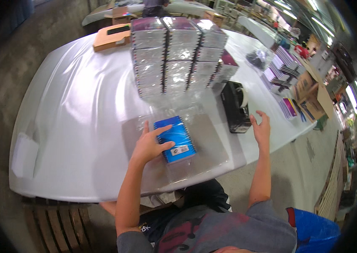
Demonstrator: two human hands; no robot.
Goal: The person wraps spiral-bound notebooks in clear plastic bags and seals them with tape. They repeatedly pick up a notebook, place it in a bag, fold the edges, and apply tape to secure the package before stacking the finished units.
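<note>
In front of me, a blue spiral-bound notebook (176, 137) with a white barcode label lies at a slight tilt on clear plastic wrap (182, 168). It seems to be the top of a small stack. My left hand (149, 145) rests over its left edge, thumb and forefinger spread across the cover, not closed around it. To the right stands a black tape dispenser (233, 111) with a pale roll of tape (242, 98). My right hand (262, 125) hovers just beside the dispenser's right side, fingers apart and slightly curled, with nothing visible in it.
Behind the notebook rise tall stacks of plastic-wrapped spiral notebooks (174, 55). A cardboard box (111, 39) with a dark object on it sits far left. More purple notebook stacks (282, 71) and an open carton (311, 95) are at right. White paper (25, 155) lies near the left edge.
</note>
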